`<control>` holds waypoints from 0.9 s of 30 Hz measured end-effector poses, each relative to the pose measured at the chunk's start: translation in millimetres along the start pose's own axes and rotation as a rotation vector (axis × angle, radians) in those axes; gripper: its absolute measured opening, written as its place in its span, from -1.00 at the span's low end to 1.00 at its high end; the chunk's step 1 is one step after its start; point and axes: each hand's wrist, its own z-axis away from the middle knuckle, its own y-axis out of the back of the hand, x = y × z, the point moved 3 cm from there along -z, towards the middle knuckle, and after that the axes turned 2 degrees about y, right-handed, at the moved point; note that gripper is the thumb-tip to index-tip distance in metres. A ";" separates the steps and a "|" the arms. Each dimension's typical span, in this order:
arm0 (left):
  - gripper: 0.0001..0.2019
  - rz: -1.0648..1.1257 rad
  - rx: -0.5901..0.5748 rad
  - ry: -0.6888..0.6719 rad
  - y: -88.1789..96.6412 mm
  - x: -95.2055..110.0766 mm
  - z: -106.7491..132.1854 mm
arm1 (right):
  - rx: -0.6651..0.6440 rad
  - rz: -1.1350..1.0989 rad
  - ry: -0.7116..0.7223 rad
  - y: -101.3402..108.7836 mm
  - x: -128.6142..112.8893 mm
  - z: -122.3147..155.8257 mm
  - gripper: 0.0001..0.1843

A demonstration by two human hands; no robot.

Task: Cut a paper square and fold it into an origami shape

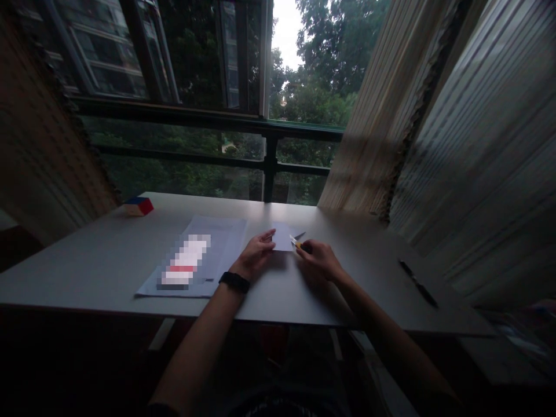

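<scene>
My left hand pinches the left edge of a small pale card or folded paper that stands slightly lifted off the grey table. A dark band is on that wrist. My right hand is closed round a small utility knife with a yellow part, its tip at the card's right edge. Both hands sit near the middle of the table, close together.
A large printed sheet lies flat to the left of my hands. A coloured cube rests at the far left corner. A dark pen lies near the right edge. Window railing and curtains stand beyond the table.
</scene>
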 end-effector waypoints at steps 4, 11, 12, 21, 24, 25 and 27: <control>-0.51 -0.038 -0.060 0.009 -2.1 -4.6 0.3 | 0.003 -0.073 0.066 5.7 -10.5 2.3 -0.75; -0.59 -0.568 -0.142 0.014 -11.5 -14.6 5.4 | -0.030 -0.158 0.116 15.9 10.6 1.7 -0.76; -0.61 -0.707 -0.107 -0.003 -11.5 -13.8 6.1 | -0.045 -0.167 0.114 16.1 16.1 2.0 -0.76; -0.69 -1.385 -0.106 -0.603 -32.3 -5.8 21.4 | -0.165 -0.100 0.224 4.9 28.7 13.2 -0.74; -0.61 -1.432 -0.208 -0.504 -30.4 -17.4 20.4 | -0.168 -0.082 0.240 4.1 26.8 14.9 -0.71; -0.62 -1.456 -0.213 -0.467 -28.2 -20.8 19.5 | -0.171 -0.077 0.240 4.7 26.9 15.7 -0.70; -0.63 -1.504 -0.199 -0.436 -23.7 -25.5 18.2 | -0.176 -0.069 0.233 6.7 28.1 17.9 -0.69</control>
